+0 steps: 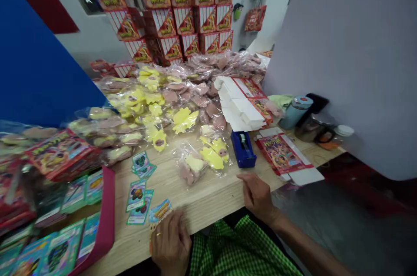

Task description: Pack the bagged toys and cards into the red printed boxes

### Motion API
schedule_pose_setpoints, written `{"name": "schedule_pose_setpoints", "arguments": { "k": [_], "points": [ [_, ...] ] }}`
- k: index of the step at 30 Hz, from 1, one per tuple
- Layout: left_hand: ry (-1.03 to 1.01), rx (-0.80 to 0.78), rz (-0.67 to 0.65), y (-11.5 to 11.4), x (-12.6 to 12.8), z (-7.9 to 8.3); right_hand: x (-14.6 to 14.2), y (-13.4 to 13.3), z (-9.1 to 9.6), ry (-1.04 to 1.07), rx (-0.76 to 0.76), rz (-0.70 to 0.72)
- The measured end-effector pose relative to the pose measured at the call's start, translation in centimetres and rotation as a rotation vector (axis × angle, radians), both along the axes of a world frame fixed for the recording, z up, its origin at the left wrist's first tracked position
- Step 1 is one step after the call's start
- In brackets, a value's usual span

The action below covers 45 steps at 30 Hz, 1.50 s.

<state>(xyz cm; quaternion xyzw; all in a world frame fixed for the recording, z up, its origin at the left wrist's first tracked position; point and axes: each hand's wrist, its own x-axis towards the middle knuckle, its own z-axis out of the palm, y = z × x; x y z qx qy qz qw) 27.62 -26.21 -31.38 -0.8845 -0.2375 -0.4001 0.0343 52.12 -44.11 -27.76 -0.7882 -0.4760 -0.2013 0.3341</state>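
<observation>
My left hand (171, 243) rests at the front table edge, fingers lying over the lower part of a blue and yellow card (160, 211). Part of that card is hidden beneath the fingers. Loosely bent and apart, the fingers of my right hand (257, 195) hover at the table edge with nothing visible in them. Just beyond it stands a blue tape dispenser (243, 150). Bagged yellow pig-shaped toys (215, 154) and a bag with a pink and cream toy (191, 165) lie between the hands. Small picture cards (136, 194) are spread beyond my left hand.
A pink tray (109, 206) of cards stands at left, beside red boxes (60, 150). Bagged toys (182, 89) heap across the back. Flattened cartons (243, 102) and a red box (283, 152) lie right, near a blue tumbler (296, 113). Boxes (182, 19) are stacked behind.
</observation>
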Motion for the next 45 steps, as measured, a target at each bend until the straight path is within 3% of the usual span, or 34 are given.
{"name": "schedule_pose_setpoints", "arguments": {
  "k": [3, 5, 7, 9, 13, 18, 21, 23, 26, 28, 31, 33, 34, 36, 38, 42, 45],
  "points": [
    [-0.001, -0.05, 0.038, -0.1, 0.1, -0.5, 2.7, -1.1, 1.9, -0.012, -0.052, -0.292],
    [0.002, -0.065, 0.065, -0.3, 0.3, -0.6, 4.8, -1.7, 3.4, 0.064, -0.318, -0.579],
    [0.017, -0.066, 0.074, -0.4, 0.4, -0.3, 6.5, -2.1, 4.5, 0.182, -0.633, -0.747],
    [0.029, -0.092, 0.059, -0.3, 0.6, 0.6, 7.4, -2.5, 5.0, 0.248, -0.793, -0.732],
    [-0.091, -0.289, -0.081, 0.9, 2.6, 4.3, 7.3, -3.4, 5.4, 0.233, -0.843, -0.593],
    [-0.164, -0.4, -0.158, 5.1, 10.2, 10.6, 8.0, -4.4, 7.3, 0.24, -0.877, -0.5],
    [-0.108, -0.521, -0.173, 6.9, 15.1, 13.6, 9.1, -4.9, 9.3, 0.169, -0.816, -0.609],
    [-0.063, -0.59, -0.214, 6.6, 16.9, 15.1, 9.8, -5.8, 11.0, 0.083, -0.753, -0.718],
    [-0.073, -0.792, -0.288, 3.1, 17.2, 16.1, 9.8, -8.1, 13.7, -0.031, -0.641, -0.788],
    [-0.08, -1.085, -0.399, -0.4, 16.5, 15.8, 8.3, -9.2, 15.2, -0.175, -0.501, -0.736],
    [-0.183, -1.62, -0.692, -5.2, 15.7, 14.0, 3.7, -8.7, 15.5, -0.326, -0.248, -0.452],
    [-0.338, -1.866, -0.837, -7.0, 15.5, 12.4, 0.1, -7.0, 14.3, -0.256, -0.158, -0.035],
    [-0.398, -1.939, -0.854, -7.4, 15.4, 11.7, -1.4, -6.0, 13.6, -0.207, -0.133, 0.104],
    [-0.429, -2.013, -0.84, -7.2, 14.8, 10.8, -3.4, -4.0, 12.4, -0.117, -0.079, 0.297],
    [-0.357, -2.022, -0.883, -6.4, 13.7, 10.6, -3.8, -2.5, 12.3, 0.002, -0.051, 0.383],
    [-0.199, -1.989, -1.034, -5.2, 10.6, 11.3, -2.2, -0.7, 14.6, 0.215, -0.109, 0.503],
    [-0.21, -1.966, -0.94, -4.8, 8.4, 11.7, -1.4, 0.1, 15.4, 0.384, -0.119, 0.639]
  ]
}}
